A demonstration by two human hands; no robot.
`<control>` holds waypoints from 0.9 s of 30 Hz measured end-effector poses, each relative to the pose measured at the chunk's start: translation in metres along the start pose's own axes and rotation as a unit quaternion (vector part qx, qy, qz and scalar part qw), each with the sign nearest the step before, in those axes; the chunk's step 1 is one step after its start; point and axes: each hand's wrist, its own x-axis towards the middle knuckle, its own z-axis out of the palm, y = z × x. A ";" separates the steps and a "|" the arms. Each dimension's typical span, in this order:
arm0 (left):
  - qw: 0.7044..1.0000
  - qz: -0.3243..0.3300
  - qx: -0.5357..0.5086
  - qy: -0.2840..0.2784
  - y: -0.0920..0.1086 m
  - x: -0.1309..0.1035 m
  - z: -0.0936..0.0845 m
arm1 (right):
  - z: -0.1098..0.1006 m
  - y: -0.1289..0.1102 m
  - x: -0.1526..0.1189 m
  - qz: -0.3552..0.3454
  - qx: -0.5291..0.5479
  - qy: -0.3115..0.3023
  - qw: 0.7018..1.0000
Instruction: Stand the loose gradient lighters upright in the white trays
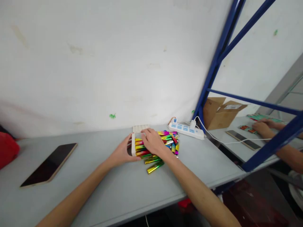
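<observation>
A heap of shiny rainbow-coloured foil sticks [169, 142] lies on the grey table [106, 186] near the wall. My left hand [123, 151] grips a white holder [133, 144] stood on edge, with several foil sticks poking out of it to the right. My right hand [153, 142] rests palm-down on those sticks and on the heap, fingers pointing left toward the holder. One gold-green stick [155, 167] lies loose at the front of the heap. A second white tray [141, 128] lies flat just behind my hands.
A dark phone [49, 164] lies on the left of the table, beside something red [7, 148]. A white power strip [187, 129] with cables sits right of the heap. Blue rack posts [213, 72] stand at right; beyond them are a cardboard box [221, 113] and another person's hands [262, 126].
</observation>
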 end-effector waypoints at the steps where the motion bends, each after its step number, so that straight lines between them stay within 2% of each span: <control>1: 1.000 0.000 0.004 0.004 -0.003 0.000 -0.001 | 0.004 -0.007 0.000 -0.012 -0.002 -0.011 1.000; 4: 1.000 -0.008 0.009 0.006 -0.008 0.000 -0.003 | 0.014 -0.021 -0.001 -0.031 -0.033 -0.059 0.997; 7: 1.000 -0.012 0.006 0.010 -0.009 -0.001 -0.004 | 0.016 -0.022 -0.001 -0.025 -0.053 -0.073 0.996; 13: 1.000 -0.003 0.018 0.013 -0.003 -0.007 -0.007 | 0.006 -0.006 -0.005 0.004 -0.065 -0.064 0.996; 19: 0.999 -0.023 0.030 0.012 0.000 -0.010 -0.011 | 0.000 0.013 -0.007 0.008 -0.073 -0.065 0.995; 27: 0.999 -0.023 0.037 0.008 -0.002 -0.010 -0.011 | -0.002 0.029 -0.005 -0.013 0.001 -0.081 0.997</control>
